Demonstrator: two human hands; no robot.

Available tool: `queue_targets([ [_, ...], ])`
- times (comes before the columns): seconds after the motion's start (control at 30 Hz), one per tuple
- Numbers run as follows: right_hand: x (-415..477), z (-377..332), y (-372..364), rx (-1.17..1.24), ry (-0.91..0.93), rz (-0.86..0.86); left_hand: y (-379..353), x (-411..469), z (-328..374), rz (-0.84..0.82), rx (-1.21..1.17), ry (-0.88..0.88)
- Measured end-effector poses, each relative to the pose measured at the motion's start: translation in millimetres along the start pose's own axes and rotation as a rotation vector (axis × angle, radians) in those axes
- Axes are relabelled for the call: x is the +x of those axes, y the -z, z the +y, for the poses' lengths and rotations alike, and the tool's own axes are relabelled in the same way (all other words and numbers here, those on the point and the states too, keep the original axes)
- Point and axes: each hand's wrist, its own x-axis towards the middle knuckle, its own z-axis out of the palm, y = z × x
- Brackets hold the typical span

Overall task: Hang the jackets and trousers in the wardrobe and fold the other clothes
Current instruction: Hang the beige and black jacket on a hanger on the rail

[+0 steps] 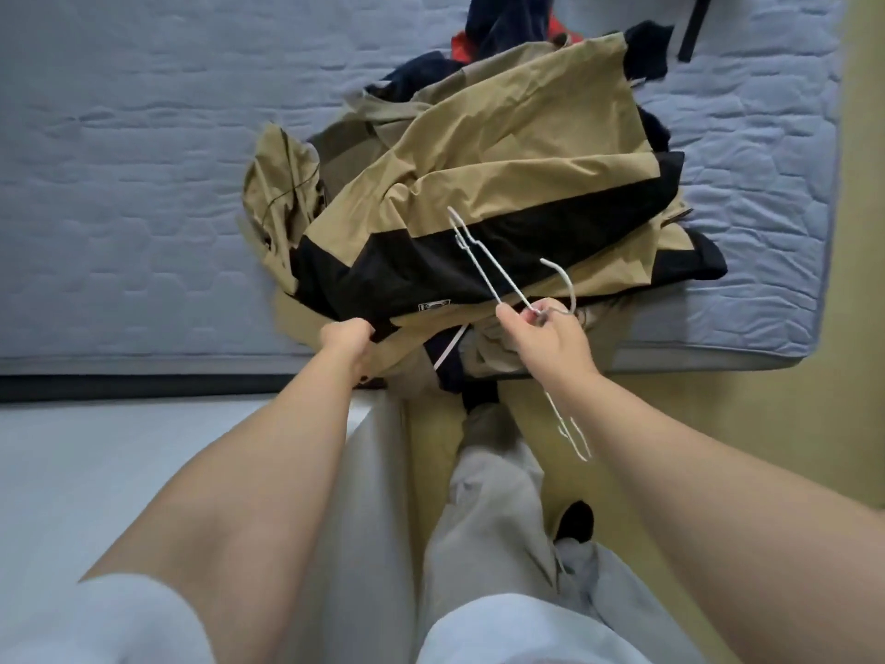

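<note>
A tan jacket with black panels lies crumpled on top of a clothes pile on the blue-grey mattress. My left hand grips the jacket's near edge at the mattress side. My right hand holds a white wire hanger near its hook, just in front of the jacket. One end of the hanger points up over the black panel, the other hangs down past my wrist. Dark navy, red and black garments show behind the jacket.
A black strap lies at the mattress's far right. The mattress edge runs across in front of me, with a pale floor on the left and yellowish floor on the right. My legs in light grey trousers stand below.
</note>
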Motion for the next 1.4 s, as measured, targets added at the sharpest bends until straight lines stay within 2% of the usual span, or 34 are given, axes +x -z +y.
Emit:
queue_targets([
  [0.07,15,3,-12,-0.081,0.035,0.008,0,30,-6,0.026,0.004,0.044],
  [0.17,39,5,-33,-0.035,0.07,-0.017,-5,76,-14,0.047,-0.09,0.059],
  [0.3,60,11,-56,-0.026,0.169,-0.054,-9,134,-35,-0.121,-0.246,0.152],
  [0.43,73,16,-78,-0.082,0.179,-0.134,1,163,-56,-0.137,-0.366,0.195],
  [0.67,65,24,-88,-0.083,0.232,-0.261,14,173,-64,0.009,-0.433,0.229],
  [0.83,38,-2,-61,-0.226,0.195,-0.314,-1,100,-23,0.129,-0.411,0.025],
  [1.0,-6,-39,-11,-0.439,0.394,-0.325,-16,-12,18,0.046,-0.531,-0.208],
  [1.17,-58,-64,62,-0.431,0.48,-0.301,-17,-161,46,-0.094,-0.563,-0.441],
  [1.27,-96,-76,102,-0.444,0.543,-0.2,-21,-252,49,-0.183,-0.569,-0.549],
  [1.4,-141,-94,161,-0.354,0.675,0.107,-20,-363,52,-0.189,-0.482,-0.815],
])
